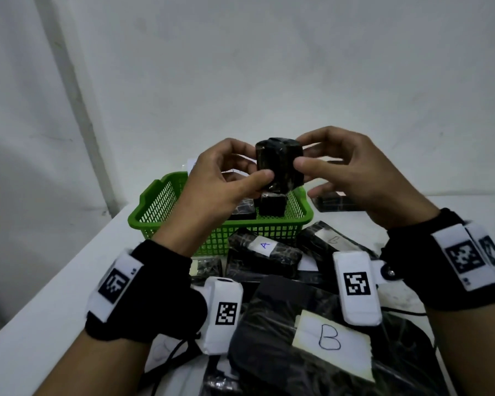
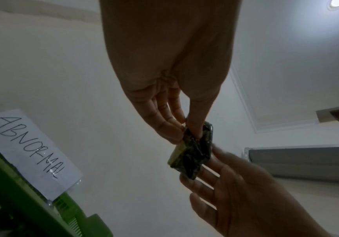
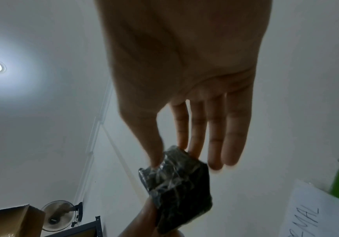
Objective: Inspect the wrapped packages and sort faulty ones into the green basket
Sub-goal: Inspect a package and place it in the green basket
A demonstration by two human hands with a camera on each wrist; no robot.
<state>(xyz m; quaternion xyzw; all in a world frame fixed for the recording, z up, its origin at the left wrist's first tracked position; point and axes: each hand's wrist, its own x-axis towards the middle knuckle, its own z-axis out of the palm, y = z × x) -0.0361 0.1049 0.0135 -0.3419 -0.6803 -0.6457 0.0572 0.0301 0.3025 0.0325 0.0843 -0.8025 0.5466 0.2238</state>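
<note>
A small black package (image 1: 279,162) wrapped in clear film is held up above the green basket (image 1: 166,207). My left hand (image 1: 226,178) pinches its left side between thumb and fingers. My right hand (image 1: 340,164) pinches its right side with thumb and forefinger, the other fingers spread. The left wrist view shows the package (image 2: 192,152) with a tan edge under the film. In the right wrist view the package (image 3: 178,181) sits at my fingertips. Two small black packages (image 1: 272,205) lie inside the basket.
Several black wrapped packages are piled on the white table (image 1: 55,295) near me, one labelled A (image 1: 265,245), one labelled B (image 1: 330,338). Another package (image 1: 337,202) lies right of the basket. A paper sign reading ABNORMAL (image 2: 28,150) is stuck on the basket. A white wall stands behind.
</note>
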